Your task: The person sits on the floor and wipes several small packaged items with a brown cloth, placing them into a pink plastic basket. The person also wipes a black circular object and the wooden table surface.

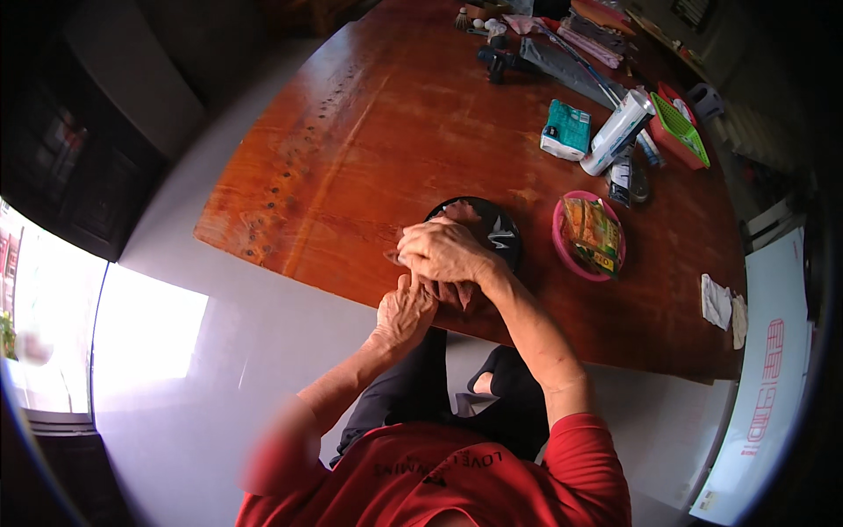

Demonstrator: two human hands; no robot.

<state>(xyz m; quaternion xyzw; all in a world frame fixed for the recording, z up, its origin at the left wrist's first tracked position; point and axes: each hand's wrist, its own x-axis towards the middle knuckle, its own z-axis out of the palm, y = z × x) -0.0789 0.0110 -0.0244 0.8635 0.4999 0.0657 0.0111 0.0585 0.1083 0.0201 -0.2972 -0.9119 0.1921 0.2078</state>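
Observation:
At the near edge of the table, a reddish-brown cloth (454, 295) lies bunched under and between my hands. My right hand (446, 249) is closed over it with the fingers curled, covering much of it. Just nearer to me, my left hand (407, 311) is closed on the cloth's near left part, thumb side up. Behind my right hand sits a round, glossy black dish-like thing (505, 239). More reddish-brown material (460, 210) shows on it; whether it is the same piece of cloth I cannot tell.
A pink basket (559, 249) holding food packets stands right of the black thing. Beyond it are a teal tissue pack (566, 126), a white cylinder (618, 132) and a red-and-green basket (682, 140). Folded fabrics (590, 42) and a white cloth (716, 301) lie on the wooden table (395, 140).

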